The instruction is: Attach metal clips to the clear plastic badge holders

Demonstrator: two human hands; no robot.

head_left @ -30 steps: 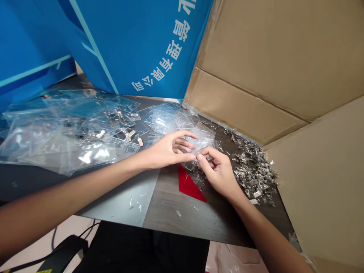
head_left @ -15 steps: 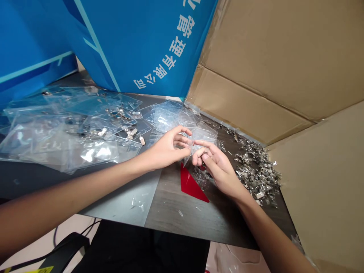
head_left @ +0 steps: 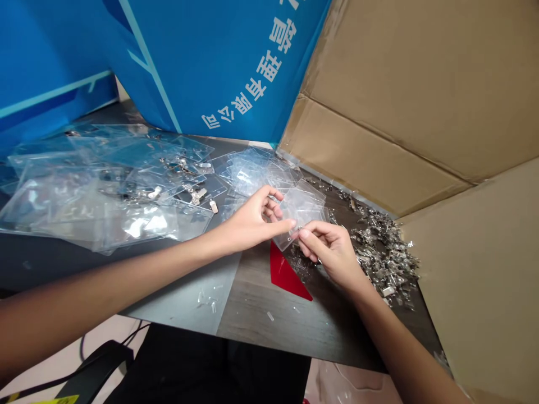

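Note:
My left hand (head_left: pixel 257 217) holds a clear plastic badge sleeve (head_left: pixel 284 241) between thumb and curled fingers. A small round hole shows near the sleeve's lower edge. At the sleeve's right edge, the thumb and index finger of my right hand (head_left: pixel 330 251) are pinched together. Whatever lies between those fingertips is too small to make out. Behind my hands is a stack of clear sleeves (head_left: pixel 248 171). To the right of my right hand lies a heap of small metal clips with clear straps (head_left: pixel 385 255).
Sleeves with clips attached (head_left: pixel 143 221) are spread over the left of the table. A red piece (head_left: pixel 290 275) lies below my hands, with small clear scraps (head_left: pixel 208 297) near the front edge. A blue printed panel (head_left: pixel 202 62) and cardboard walls (head_left: pixel 404 84) stand behind and to the right.
My right hand's fingers have closed into a pinch at the sleeve's edge. The sleeve has turned to show its flat face, and my left thumb now reaches further right across it.

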